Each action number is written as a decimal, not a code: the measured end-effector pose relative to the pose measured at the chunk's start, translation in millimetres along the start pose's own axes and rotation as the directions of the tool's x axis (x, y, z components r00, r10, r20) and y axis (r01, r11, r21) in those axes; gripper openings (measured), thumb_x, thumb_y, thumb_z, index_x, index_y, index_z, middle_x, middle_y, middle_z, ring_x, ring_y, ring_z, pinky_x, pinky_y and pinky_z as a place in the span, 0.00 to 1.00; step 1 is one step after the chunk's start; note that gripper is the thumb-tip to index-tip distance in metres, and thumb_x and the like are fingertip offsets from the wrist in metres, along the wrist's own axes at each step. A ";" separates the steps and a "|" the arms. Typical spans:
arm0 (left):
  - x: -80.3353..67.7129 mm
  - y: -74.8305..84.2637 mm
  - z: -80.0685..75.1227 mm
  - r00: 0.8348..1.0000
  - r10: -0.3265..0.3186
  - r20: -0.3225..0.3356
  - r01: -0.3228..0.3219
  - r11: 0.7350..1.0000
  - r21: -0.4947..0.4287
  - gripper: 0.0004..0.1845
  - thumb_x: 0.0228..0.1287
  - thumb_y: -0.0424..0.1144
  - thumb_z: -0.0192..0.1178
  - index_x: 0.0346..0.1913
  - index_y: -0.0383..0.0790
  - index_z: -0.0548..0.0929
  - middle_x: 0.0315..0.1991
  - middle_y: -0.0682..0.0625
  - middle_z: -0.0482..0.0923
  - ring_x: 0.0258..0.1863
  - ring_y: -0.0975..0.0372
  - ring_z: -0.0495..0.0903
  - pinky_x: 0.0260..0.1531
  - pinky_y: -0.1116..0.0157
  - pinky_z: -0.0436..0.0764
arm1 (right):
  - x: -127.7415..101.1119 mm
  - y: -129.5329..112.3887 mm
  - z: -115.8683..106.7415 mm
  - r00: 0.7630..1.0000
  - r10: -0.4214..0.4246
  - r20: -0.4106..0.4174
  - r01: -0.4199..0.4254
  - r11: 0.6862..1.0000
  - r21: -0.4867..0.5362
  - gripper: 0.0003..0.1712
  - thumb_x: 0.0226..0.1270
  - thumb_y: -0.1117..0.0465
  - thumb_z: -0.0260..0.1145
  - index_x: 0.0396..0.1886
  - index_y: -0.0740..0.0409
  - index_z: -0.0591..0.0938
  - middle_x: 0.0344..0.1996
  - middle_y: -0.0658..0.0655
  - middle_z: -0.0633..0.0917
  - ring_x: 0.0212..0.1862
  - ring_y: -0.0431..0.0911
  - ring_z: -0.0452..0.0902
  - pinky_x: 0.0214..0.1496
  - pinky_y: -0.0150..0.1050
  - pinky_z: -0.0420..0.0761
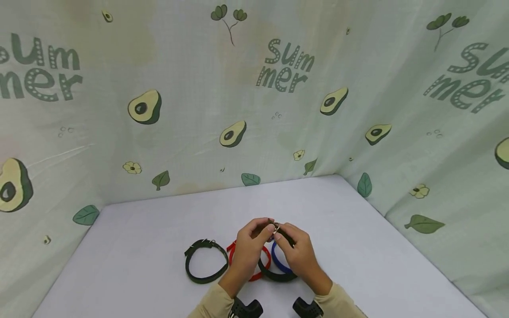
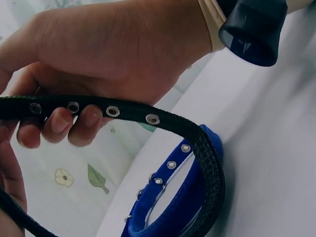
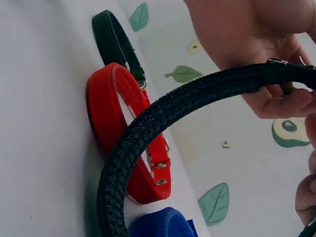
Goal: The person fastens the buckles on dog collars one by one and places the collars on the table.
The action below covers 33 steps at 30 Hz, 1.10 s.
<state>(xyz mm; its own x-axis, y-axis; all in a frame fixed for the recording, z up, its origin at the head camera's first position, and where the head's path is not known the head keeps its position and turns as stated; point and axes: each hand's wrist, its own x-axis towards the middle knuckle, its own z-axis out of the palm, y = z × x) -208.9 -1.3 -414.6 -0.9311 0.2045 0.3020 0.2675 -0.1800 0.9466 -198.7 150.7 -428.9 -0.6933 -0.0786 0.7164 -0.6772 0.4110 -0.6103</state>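
Observation:
Both hands meet over the table, holding a dark green buckle collar (image 1: pixel 278 277) that hangs below them in a loop. My left hand (image 1: pixel 251 242) grips its buckle end, with the metal buckle (image 3: pixel 277 61) showing in the right wrist view. With my right hand (image 1: pixel 298 248) I hold the other end, fingers under the strap's row of metal eyelets (image 2: pixel 113 111). A metal ring (image 1: pixel 276 227) shows between the fingertips. Behind the held loop lie a red collar (image 3: pixel 103 118) and a blue collar (image 2: pixel 205 148), partly hidden by the hands in the head view.
Another dark green collar (image 1: pixel 207 280) lies in a ring left of the hands. The white table (image 1: pixel 151 247) is backed by a hanging cloth (image 1: pixel 187 88) printed with avocados and leaves. Black wrist cameras (image 1: pixel 248 309) sit on both wrists.

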 end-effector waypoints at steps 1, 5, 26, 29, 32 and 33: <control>0.0 -0.2 0.6 1.000 -0.005 -0.006 0.004 1.000 -0.014 0.18 0.71 0.42 0.64 0.56 0.35 0.81 0.50 0.44 0.81 0.46 0.56 0.81 0.49 0.65 0.81 | -0.5 0.8 -0.4 1.000 0.011 0.014 -0.011 1.000 0.014 0.11 0.66 0.74 0.63 0.42 0.58 0.86 0.27 0.51 0.82 0.29 0.37 0.76 0.27 0.33 0.78; -0.7 -0.7 2.7 1.000 -0.014 -0.025 0.013 0.999 -0.047 0.17 0.70 0.42 0.64 0.53 0.33 0.81 0.47 0.44 0.82 0.44 0.57 0.81 0.48 0.64 0.81 | 2.6 -13.8 -5.2 0.994 0.081 0.072 -0.088 0.992 0.091 0.10 0.69 0.73 0.61 0.45 0.63 0.85 0.29 0.57 0.84 0.30 0.43 0.80 0.30 0.38 0.82; -1.9 -4.8 2.8 0.994 -0.016 0.111 0.033 0.988 -0.149 0.15 0.76 0.41 0.56 0.53 0.31 0.76 0.43 0.45 0.79 0.46 0.55 0.79 0.55 0.60 0.77 | 1.9 -3.2 -24.6 0.971 0.132 0.201 -0.196 0.921 0.337 0.13 0.69 0.72 0.64 0.52 0.64 0.78 0.29 0.57 0.84 0.23 0.51 0.80 0.23 0.41 0.82; -1.0 -4.0 1.7 0.998 0.005 0.057 0.008 0.975 -0.224 0.15 0.76 0.40 0.55 0.52 0.28 0.74 0.45 0.45 0.76 0.48 0.55 0.78 0.56 0.58 0.77 | 2.0 -2.1 -26.1 0.961 0.163 0.224 -0.234 0.911 0.341 0.09 0.68 0.72 0.66 0.46 0.65 0.79 0.27 0.58 0.84 0.23 0.48 0.81 0.24 0.41 0.82; 1.0 -1.4 -1.0 1.000 0.022 0.021 -0.016 0.964 -0.266 0.16 0.77 0.40 0.55 0.52 0.26 0.74 0.46 0.44 0.75 0.49 0.54 0.78 0.58 0.54 0.76 | 2.8 0.6 -26.2 0.946 0.191 0.260 -0.272 0.906 0.326 0.08 0.67 0.70 0.67 0.44 0.65 0.79 0.26 0.60 0.83 0.23 0.46 0.81 0.25 0.41 0.83; 2.0 -0.4 -2.2 0.999 0.028 0.019 -0.022 0.962 -0.273 0.16 0.77 0.40 0.55 0.52 0.26 0.74 0.47 0.44 0.75 0.50 0.55 0.78 0.59 0.53 0.75 | 3.2 1.5 -26.3 0.941 0.198 0.273 -0.283 0.905 0.319 0.08 0.67 0.69 0.68 0.43 0.65 0.79 0.26 0.61 0.83 0.23 0.46 0.81 0.25 0.41 0.83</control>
<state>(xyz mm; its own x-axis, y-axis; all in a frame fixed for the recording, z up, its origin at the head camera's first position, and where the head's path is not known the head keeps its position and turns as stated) -211.4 -2.9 -414.6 -0.9183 0.2182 0.3304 0.2095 -0.4402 0.8731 -195.5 174.9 -418.7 -0.8540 -0.2404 0.4613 -0.4953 0.1045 -0.8624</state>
